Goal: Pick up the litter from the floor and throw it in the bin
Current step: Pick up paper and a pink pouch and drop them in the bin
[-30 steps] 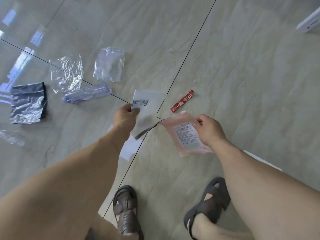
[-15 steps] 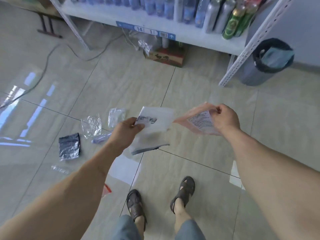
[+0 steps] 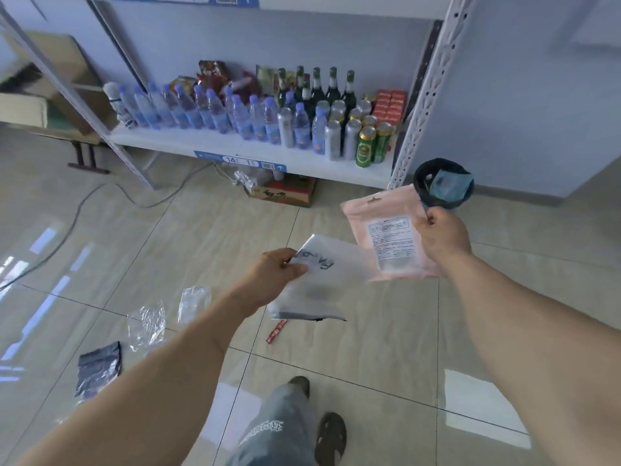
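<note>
From my head camera, my left hand has its grip pinched shut on the near corner of a white plastic bag with dark lettering, which hangs out in front of me above the tiled floor. My right hand is closed on the right edge of a pink packet with a white printed label, held up flat and overlapping the white bag's far corner. Just beyond the pink packet, the black-lined bin stands on the floor beside the white shelf post, already holding something bluish. More litter lies on the floor to my left: two clear wrappers, a dark foil bag and a small red sachet below the white bag. Bottles and cans fill the low shelf ahead.
</note>
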